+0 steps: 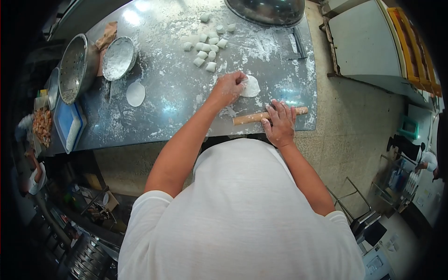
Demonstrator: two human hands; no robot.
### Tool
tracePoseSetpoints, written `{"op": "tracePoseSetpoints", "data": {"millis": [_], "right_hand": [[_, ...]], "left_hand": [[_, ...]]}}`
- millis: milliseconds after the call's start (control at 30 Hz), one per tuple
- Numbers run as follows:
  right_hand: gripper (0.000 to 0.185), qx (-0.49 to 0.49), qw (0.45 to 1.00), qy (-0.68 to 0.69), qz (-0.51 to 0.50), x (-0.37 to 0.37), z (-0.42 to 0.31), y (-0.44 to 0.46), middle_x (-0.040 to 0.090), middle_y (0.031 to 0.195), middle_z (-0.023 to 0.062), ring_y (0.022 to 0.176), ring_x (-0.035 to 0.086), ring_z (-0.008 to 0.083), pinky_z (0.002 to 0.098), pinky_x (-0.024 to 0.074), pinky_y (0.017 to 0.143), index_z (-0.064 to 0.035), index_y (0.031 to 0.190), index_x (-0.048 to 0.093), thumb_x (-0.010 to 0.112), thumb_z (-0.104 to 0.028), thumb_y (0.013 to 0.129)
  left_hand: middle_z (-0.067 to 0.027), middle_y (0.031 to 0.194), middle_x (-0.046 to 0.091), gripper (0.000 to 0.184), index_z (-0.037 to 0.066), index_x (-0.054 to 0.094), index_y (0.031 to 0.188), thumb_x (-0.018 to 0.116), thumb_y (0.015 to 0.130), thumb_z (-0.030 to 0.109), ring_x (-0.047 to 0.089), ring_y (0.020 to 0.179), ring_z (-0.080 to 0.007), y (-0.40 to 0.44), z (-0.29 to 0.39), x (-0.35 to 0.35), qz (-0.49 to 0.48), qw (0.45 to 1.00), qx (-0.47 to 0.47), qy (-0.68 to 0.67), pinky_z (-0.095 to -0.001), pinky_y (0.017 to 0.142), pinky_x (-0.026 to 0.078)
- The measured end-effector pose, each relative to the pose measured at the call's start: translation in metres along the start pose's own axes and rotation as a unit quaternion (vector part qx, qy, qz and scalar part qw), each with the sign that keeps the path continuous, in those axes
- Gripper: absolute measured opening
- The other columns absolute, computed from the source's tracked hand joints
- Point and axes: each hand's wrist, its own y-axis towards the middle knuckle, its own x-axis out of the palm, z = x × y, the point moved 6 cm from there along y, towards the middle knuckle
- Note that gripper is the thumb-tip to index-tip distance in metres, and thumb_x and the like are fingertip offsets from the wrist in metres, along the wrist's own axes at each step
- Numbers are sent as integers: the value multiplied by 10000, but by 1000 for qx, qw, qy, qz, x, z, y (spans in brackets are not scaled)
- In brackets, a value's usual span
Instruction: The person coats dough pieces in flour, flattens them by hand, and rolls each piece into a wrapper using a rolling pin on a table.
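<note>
Between its pinched fingers my left hand [227, 88] holds the edge of a thin round dough wrapper [250, 87] lying on the floured metal table. My right hand [280, 125] rests over a wooden rolling pin [247, 119], its fingers stretched out and spread across the wood. The pin lies slightly slanted near the table's front edge, just below the wrapper. Beyond my left hand is a loose cluster of small dough pieces [205, 47]. A finished-looking flat dough round [136, 94] lies apart on the left side of the table.
A bowl of flour [119, 58] and a large perforated metal bowl [74, 70] stand at the left, beside a blue-edged tray [68, 122] and a container of chopped filling [42, 126]. A dark domed metal vessel [266, 10] sits at the far edge, near a flat metal scraper [297, 44].
</note>
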Motion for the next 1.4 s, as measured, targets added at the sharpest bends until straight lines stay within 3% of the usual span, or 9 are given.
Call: {"op": "tracePoseSetpoints", "data": {"millis": [67, 300, 467, 600, 800, 867, 1033, 1200, 1400], "right_hand": [[480, -1, 1000, -1, -12, 0, 0, -3, 498, 1469, 85, 1384, 413, 345, 543, 199, 1197, -131, 1293, 635, 652, -386, 886], [642, 45, 994, -82, -63, 0, -8, 74, 330, 1602, 177, 1480, 280, 399, 553, 150, 1211, -148, 1496, 464, 561, -464, 946], [712, 76, 993, -86, -19, 7, 0, 144, 243, 1639, 193, 1508, 228, 393, 555, 140, 1221, -161, 1541, 403, 481, -568, 962], [633, 34, 996, -76, -16, -1, -7, 78, 337, 1590, 179, 1474, 288, 397, 554, 157, 1209, -150, 1471, 499, 563, -488, 940], [597, 1, 997, -38, -64, -4, -8, 11, 391, 1558, 160, 1452, 321, 397, 555, 174, 1200, -169, 1434, 547, 617, -442, 908], [654, 15, 993, -77, -86, 0, -10, 59, 347, 1587, 168, 1474, 287, 392, 556, 163, 1206, -173, 1470, 506, 593, -502, 912], [697, 30, 997, -76, 3, 8, -5, 148, 259, 1633, 181, 1503, 233, 387, 541, 132, 1224, -176, 1526, 426, 490, -576, 959], [659, 11, 997, -70, 11, 1, -8, 84, 322, 1602, 171, 1483, 282, 373, 552, 139, 1217, -171, 1493, 472, 552, -512, 935], [536, 20, 1000, -22, -2, -2, 6, 1, 445, 1522, 96, 1420, 373, 340, 539, 151, 1210, -180, 1383, 591, 621, -414, 901]], "left_hand": [[-73, 955, 719, 224, 27, 687, 1112, 680, 901, 102, 637, 815, -151, -6, -9, 11, -41, 994, -42, -91, -312, 771, 521], [-81, 929, 723, 252, 44, 686, 1131, 683, 891, 122, 657, 800, -173, -37, -9, 14, -65, 990, -116, -48, -334, 744, 529], [-170, 924, 729, 320, 41, 674, 1168, 658, 884, 187, 706, 830, -321, -9, 17, -4, 55, 997, 36, 51, -410, 780, 537], [-173, 938, 724, 303, 29, 671, 1130, 663, 874, 190, 695, 826, -343, -6, 16, -1, 12, 985, 105, 137, -408, 785, 534], [-154, 931, 720, 226, -9, 647, 1040, 658, 873, 144, 698, 851, -258, -23, -33, 9, -81, 980, -118, -137, -375, 787, 528], [-140, 921, 717, 250, -3, 650, 1083, 662, 871, 129, 691, 856, -219, -26, -11, -6, -83, 995, -60, 2, -359, 780, 527], [-170, 942, 717, 306, 16, 656, 1130, 670, 860, 157, 695, 866, -294, -8, 9, -5, 24, 999, 24, 26, -392, 801, 531], [-221, 960, 706, 298, 32, 689, 1100, 682, 872, 223, 693, 882, -372, -2, 20, 6, -27, 988, 70, 134, -435, 810, 525], [-101, 814, 693, 174, 19, 698, 1057, 648, 895, 56, 617, 717, -187, -14, 64, -35, -45, 997, 59, -28, -340, 689, 505]]}}
